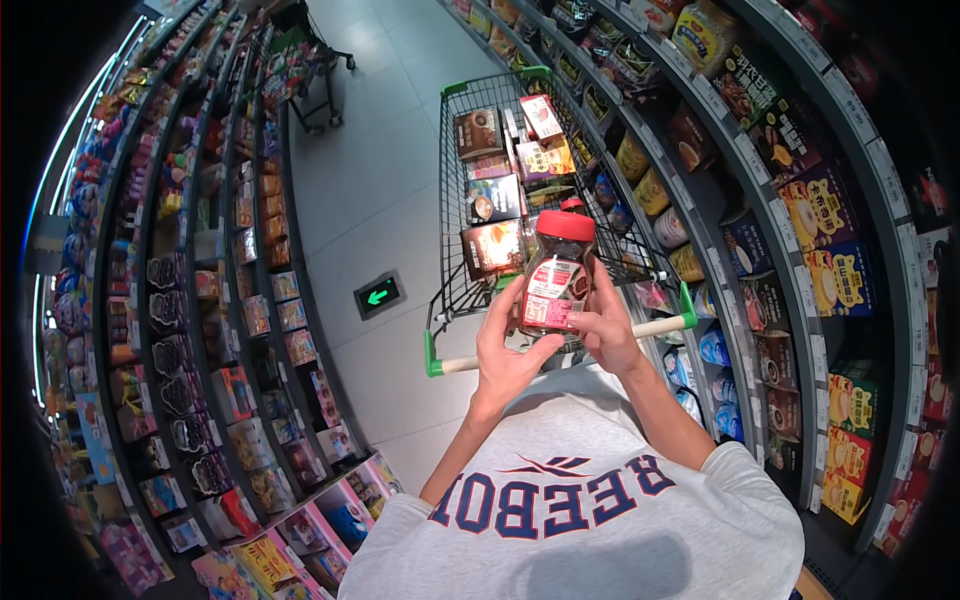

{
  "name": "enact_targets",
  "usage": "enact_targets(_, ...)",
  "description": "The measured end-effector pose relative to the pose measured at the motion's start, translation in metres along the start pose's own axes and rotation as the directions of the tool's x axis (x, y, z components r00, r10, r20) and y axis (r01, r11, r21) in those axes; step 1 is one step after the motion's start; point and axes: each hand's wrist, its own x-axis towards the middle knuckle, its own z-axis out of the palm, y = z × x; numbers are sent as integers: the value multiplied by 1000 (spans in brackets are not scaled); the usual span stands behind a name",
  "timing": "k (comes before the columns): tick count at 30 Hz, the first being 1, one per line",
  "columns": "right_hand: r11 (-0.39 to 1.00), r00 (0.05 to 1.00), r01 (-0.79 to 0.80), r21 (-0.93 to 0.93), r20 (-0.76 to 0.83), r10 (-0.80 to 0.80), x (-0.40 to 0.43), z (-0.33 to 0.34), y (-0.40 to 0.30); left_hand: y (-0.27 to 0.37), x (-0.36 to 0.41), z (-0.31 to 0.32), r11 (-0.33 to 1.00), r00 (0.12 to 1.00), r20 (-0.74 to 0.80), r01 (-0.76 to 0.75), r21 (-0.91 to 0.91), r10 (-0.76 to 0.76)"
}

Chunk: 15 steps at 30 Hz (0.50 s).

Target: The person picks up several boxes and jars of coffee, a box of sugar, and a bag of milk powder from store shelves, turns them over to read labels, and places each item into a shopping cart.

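A glass jar (556, 289) with a red lid, apparently instant coffee, is held upright between both hands, its label facing me. My left hand (512, 356) supports it from the left side and below. On the other side, my right hand (606, 322) wraps the jar, its thumb across the lower label. Just beyond the jar stands a wire shopping cart (448, 172) with green corners, holding several boxes, among them a brown box (478, 133), a dark box with a cup picture (493, 198) and a yellow and purple box (546, 158). Another red lid (571, 204) shows behind the jar.
The cart's pale handle (652, 328) crosses in front of my body. Shelves with boxed drinks (838, 279) curve along the right; shelves of small packaged goods (251, 315) line the left. A second cart (289, 64) stands farther up the aisle. A lit green arrow sign (379, 296) is set in the floor.
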Motion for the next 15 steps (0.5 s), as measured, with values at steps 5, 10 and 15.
enact_targets(5, 1000, 1000, 17, -1, -4, -17, 0, 6, 4, -1, 0, -8, 1000, 1000, 27, -10, 18, 10)
enact_targets(10, 995, 1000, 19, -95, -22, -22, 2, 10, 19, -2, -5, -13, 993, 998, 19, 57, -101, -55)
enact_targets(15, 947, 999, -26, -320, -44, 12, 3, 17, 38, -5, -14, -25, 977, 991, 12, 131, -167, -131)
